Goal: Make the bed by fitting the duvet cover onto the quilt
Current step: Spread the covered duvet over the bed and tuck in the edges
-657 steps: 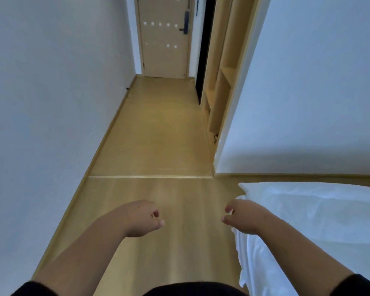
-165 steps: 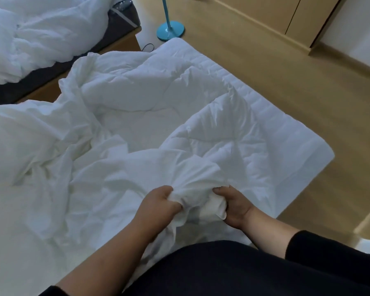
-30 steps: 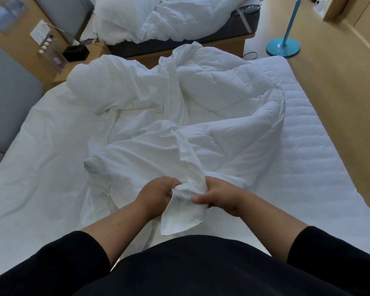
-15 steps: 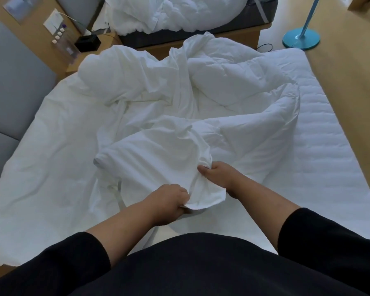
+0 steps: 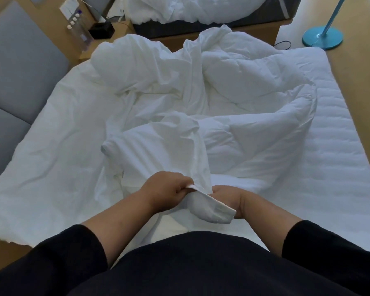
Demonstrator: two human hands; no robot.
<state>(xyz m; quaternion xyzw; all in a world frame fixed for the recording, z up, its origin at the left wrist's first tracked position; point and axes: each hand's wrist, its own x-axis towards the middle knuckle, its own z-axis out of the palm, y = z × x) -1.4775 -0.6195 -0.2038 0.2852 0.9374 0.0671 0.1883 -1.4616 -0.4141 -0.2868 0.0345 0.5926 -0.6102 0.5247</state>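
A thin white duvet cover [image 5: 158,150] lies crumpled over the left and middle of the bed. The puffy white quilt [image 5: 261,133] is bunched to its right. My left hand [image 5: 166,190] grips a hemmed edge of the cover near the foot of the bed. My right hand [image 5: 229,199] holds the same corner flap from below, fingers mostly hidden by cloth. The two hands are close together, just in front of my body.
The ribbed white mattress [image 5: 340,159] shows at the right. A grey headboard panel [image 5: 15,67] stands left, with a nightstand [image 5: 88,28] holding bottles and a black box. A second bed [image 5: 201,11] lies beyond. A teal lamp base [image 5: 322,38] sits on the wood floor.
My hands have drawn the cover's corner toward my body. The right hand moved from on top of the cloth to beneath the flap, close beside the left hand.
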